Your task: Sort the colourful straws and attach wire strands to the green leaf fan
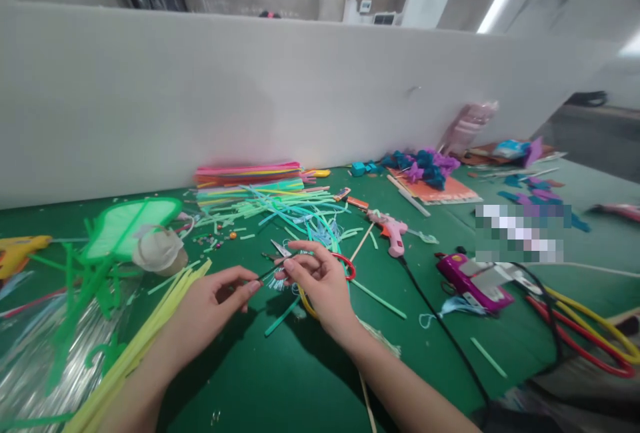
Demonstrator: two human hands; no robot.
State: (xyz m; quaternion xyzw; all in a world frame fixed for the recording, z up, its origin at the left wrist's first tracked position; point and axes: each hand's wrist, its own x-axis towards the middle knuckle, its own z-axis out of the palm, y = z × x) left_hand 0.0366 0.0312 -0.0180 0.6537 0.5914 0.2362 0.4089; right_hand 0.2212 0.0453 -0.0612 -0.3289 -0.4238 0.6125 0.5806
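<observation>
My left hand [213, 303] and my right hand [320, 283] meet over the green table [280, 379], fingertips pinched on the two ends of a thin dark strip [267, 274]. A small pair of scissors [280, 248] with a red handle loop [349, 266] lies just beyond my right fingers. A tangle of green and blue strips [295, 216] spreads behind it. Yellow-green strips [150, 326] run under my left wrist.
A pink glue gun [393, 231] with a black cord lies to the right, a magenta glue gun [473, 283] further right. Stacked coloured sheets [247, 176] rest against the white partition [250, 93]. A tape roll [159, 251] and green shape [127, 226] sit left.
</observation>
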